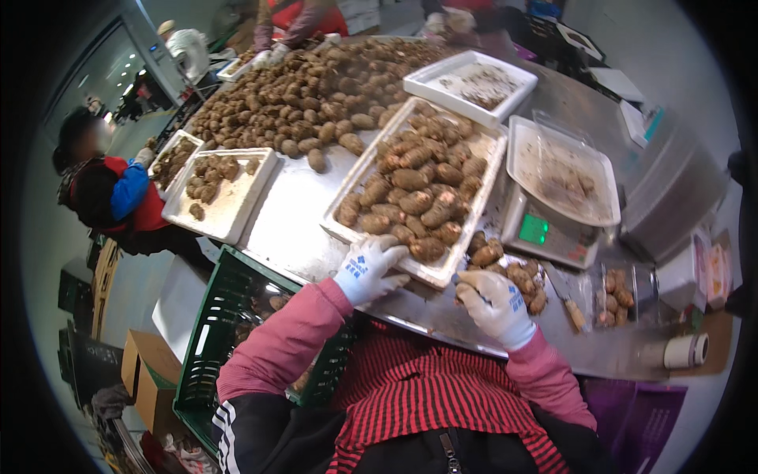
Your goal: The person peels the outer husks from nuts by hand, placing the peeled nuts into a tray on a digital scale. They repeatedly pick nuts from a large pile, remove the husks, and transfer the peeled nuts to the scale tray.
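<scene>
A long white foam tray [355,234] full of brown taro corms [416,202], some with pink ends, lies slanted before me. My left hand [372,269], in a white work glove, holds the tray's near edge, fingers over the rim and thumb below. Just beyond the near right corner is my gloved right hand [494,305], fingers curled. Something small and dark shows at its fingertips; I cannot tell whether it is held. Loose taro [527,283] lies on the metal table beside this hand. Farther right rests a knife with a wooden handle [574,315].
A digital scale [553,237] carries a white pan [604,201]. Behind stands a foam tray [509,74] with debris. A big taro heap [296,101] covers the far table. A green crate [201,332] sits at my left. A co-worker [130,189] stands beyond another foam tray [237,204].
</scene>
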A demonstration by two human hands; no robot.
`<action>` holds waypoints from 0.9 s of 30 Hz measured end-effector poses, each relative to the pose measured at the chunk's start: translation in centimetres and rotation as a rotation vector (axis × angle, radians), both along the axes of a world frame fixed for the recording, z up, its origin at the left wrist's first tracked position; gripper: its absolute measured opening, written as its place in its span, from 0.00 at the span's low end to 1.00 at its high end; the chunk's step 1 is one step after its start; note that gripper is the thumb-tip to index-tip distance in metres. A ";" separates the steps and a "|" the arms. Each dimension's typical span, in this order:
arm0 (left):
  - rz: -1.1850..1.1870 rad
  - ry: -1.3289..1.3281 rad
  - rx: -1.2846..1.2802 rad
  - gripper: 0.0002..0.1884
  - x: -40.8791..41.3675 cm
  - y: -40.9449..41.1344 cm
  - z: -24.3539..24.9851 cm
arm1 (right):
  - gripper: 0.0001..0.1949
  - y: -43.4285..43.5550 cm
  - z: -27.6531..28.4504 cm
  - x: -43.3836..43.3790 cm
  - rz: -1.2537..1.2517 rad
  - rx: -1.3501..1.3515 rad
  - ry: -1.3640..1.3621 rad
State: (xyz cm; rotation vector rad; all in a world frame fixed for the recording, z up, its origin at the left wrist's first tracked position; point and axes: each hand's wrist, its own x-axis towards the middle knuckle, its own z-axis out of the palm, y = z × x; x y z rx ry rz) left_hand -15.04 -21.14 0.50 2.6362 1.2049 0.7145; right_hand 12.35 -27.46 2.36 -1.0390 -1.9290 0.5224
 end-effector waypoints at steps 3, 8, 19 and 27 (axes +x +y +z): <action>-0.006 0.123 -0.010 0.24 0.5 0.5 -1.2 | 0.08 -0.6 0.3 1.1 -0.016 0.043 -0.111; 0.018 0.112 -0.013 0.18 0.7 -0.5 -1.4 | 0.06 -0.5 1.0 2.5 -0.059 0.251 -0.368; 0.039 -0.299 -0.118 0.12 0.1 -5.8 0.2 | 0.21 3.5 1.2 -5.0 0.074 0.043 -0.813; 0.326 -1.454 -0.918 0.19 0.3 -8.7 0.6 | 0.26 4.4 0.7 -3.0 0.081 -0.360 -0.260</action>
